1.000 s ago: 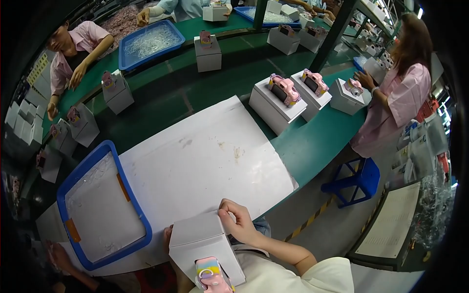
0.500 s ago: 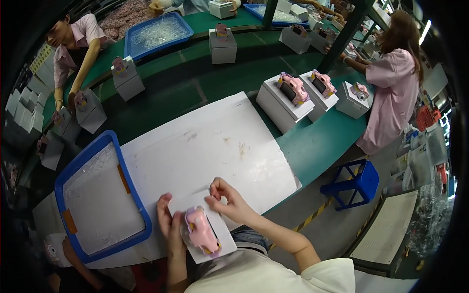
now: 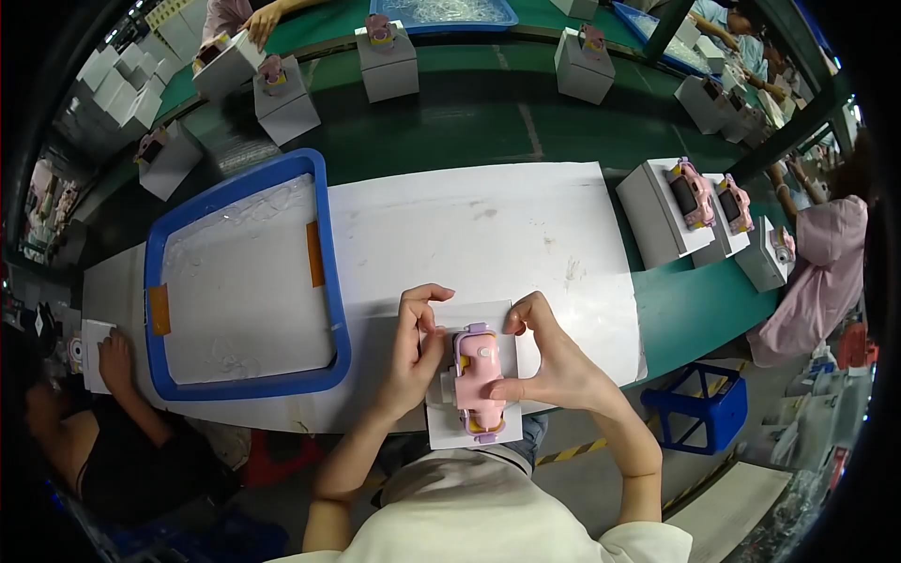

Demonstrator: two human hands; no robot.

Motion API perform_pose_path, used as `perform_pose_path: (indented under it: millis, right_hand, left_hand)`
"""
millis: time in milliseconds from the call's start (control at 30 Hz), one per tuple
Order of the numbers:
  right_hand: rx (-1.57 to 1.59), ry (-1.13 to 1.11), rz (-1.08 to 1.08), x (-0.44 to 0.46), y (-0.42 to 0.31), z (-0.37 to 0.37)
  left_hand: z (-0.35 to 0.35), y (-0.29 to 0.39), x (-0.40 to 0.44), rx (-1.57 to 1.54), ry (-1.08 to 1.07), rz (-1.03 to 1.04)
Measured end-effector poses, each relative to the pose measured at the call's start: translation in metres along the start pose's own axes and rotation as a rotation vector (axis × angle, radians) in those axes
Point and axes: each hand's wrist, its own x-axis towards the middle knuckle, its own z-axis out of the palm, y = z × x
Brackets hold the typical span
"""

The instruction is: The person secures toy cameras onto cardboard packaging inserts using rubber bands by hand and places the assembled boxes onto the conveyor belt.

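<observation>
A pink toy camera (image 3: 480, 380) with purple end loops lies on top of a white box (image 3: 510, 427), close to my body. At the box's left side is my left hand (image 3: 411, 357), its fingers bent and its thumb against the edge. My right hand (image 3: 556, 366) holds the opposite side, its thumb reaching onto the toy camera and its index finger curled near the far right corner. The lower fingers of both hands are partly hidden. Beneath the hands spreads a white sheet (image 3: 450, 225) on the table.
A blue-rimmed tray (image 3: 340, 328) stands left. More white boxes carrying pink cameras (image 3: 693, 192) stand right, others (image 3: 388, 70) along the green bench. A co-worker's hand (image 3: 114, 361) holds a box at left; a person in pink (image 3: 826, 272) is at right. A blue stool (image 3: 699, 408) stands below.
My view has turned, and the box now stands straighter before me. My left hand has come up along its left side; my right thumb has moved onto the toy camera.
</observation>
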Motion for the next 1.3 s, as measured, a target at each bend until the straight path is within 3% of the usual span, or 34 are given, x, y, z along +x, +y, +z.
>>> perform_pose_path:
  millis: [67,200,367,567,700,867,1067,1233,1300]
  right_hand:
    - [-0.067,-0.032,0.032,0.001,-0.006,-0.001]
    - [-0.021,-0.019,0.049,0.002,-0.013,0.001]
    - [0.042,0.046,-0.116,0.0,-0.015,0.009]
    - [0.028,0.072,-0.156,-0.004,-0.007,0.012]
    - [-0.048,0.027,-0.017,-0.008,-0.018,0.009]
    - [-0.029,0.099,0.076,-0.012,-0.021,0.012]
    - [0.018,0.158,0.025,-0.015,-0.012,0.015]
    - [-0.065,0.218,-0.036,-0.019,0.006,0.02]
    - [0.08,0.306,0.028,-0.022,0.022,0.025]
  left_hand:
    - [-0.002,0.002,0.001,-0.007,-0.018,-0.022]
    - [-0.015,0.014,0.003,0.197,-0.248,0.18]
    - [0.002,0.02,-0.009,0.372,-0.077,0.316]
    - [0.012,0.012,-0.021,0.352,0.019,0.289]
    - [0.011,0.013,-0.027,0.438,0.04,0.182]
    - [0.011,0.018,-0.026,0.548,0.095,0.238]
    - [0.006,0.014,-0.03,0.612,0.113,0.244]
    - [-0.008,-0.013,-0.04,0.355,0.204,0.19]
    - [-0.009,-0.02,-0.043,0.316,0.215,0.078]
